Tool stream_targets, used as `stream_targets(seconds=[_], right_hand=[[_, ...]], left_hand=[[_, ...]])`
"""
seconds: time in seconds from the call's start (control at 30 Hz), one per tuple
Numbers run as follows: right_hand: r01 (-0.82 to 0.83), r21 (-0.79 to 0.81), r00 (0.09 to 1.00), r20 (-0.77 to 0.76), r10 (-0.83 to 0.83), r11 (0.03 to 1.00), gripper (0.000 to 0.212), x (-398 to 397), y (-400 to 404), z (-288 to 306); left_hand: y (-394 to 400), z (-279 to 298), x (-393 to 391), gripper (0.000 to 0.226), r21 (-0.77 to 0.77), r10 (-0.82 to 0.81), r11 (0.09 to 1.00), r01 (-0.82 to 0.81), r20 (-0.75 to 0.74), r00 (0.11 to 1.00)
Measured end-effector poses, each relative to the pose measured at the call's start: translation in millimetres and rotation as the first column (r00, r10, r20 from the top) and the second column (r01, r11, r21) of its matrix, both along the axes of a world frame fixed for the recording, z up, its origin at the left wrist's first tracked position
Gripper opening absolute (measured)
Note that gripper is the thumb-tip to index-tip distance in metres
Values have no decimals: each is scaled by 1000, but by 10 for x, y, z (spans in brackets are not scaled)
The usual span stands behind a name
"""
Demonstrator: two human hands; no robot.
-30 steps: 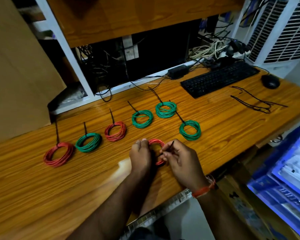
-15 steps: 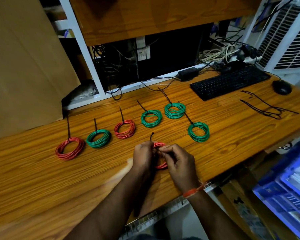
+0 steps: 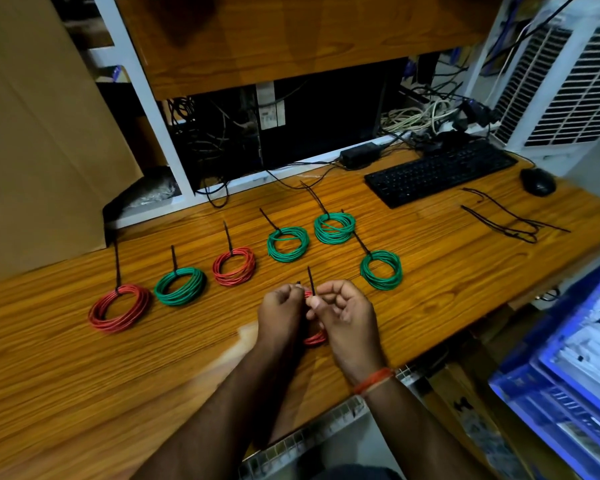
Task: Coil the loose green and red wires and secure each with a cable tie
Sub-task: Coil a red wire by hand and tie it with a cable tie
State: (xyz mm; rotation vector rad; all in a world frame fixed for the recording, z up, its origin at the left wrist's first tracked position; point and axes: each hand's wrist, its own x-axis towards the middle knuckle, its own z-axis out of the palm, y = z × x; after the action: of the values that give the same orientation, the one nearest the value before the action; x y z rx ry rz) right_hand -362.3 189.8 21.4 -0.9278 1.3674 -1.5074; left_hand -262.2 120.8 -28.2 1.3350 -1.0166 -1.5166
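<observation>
My left hand [image 3: 280,315] grips a red wire coil [image 3: 315,338], which shows only between and below my hands near the desk's front edge. My right hand [image 3: 342,315] pinches a black cable tie [image 3: 310,280] at the coil's top; the tie's tail sticks up above my fingers. Several tied coils lie in a row behind: a red coil [image 3: 120,308], a green coil [image 3: 180,285], a red coil [image 3: 234,266], and three green coils [image 3: 287,243] [image 3: 334,227] [image 3: 381,270], each with a black tie tail pointing away.
Loose black cable ties [image 3: 510,220] lie at the right of the wooden desk [image 3: 430,271]. A black keyboard [image 3: 440,173] and mouse [image 3: 537,181] sit at the back right. A cardboard sheet [image 3: 42,150] leans at the left. Blue crates [image 3: 575,375] stand right of the desk.
The tie's tail, first angled right by my right hand, now stands up above the coil's top. Both hands have closed together over the red coil, hiding most of it.
</observation>
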Motion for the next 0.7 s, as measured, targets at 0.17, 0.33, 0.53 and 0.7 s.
stream_targets(seconds=[0.17, 0.33, 0.53, 0.7], right_hand=[[130, -32, 953, -270, -134, 991, 13, -10, -24, -43], [175, -232, 715, -638, -286, 957, 13, -131, -52, -70], [76, -277, 598, -756, -266, 958, 14, -159, -22, -81], [44, -250, 602, -766, -225, 967, 12, -167, -23, -64]], left_hand=[[31, -5, -8, 24, -53, -35, 998, 32, -63, 997], [97, 7, 9, 24, -139, -63, 989, 56, -48, 997], [136, -34, 43, 42, -196, -82, 978, 75, -32, 996], [137, -55, 46, 39, -191, -78, 979, 72, -20, 997]])
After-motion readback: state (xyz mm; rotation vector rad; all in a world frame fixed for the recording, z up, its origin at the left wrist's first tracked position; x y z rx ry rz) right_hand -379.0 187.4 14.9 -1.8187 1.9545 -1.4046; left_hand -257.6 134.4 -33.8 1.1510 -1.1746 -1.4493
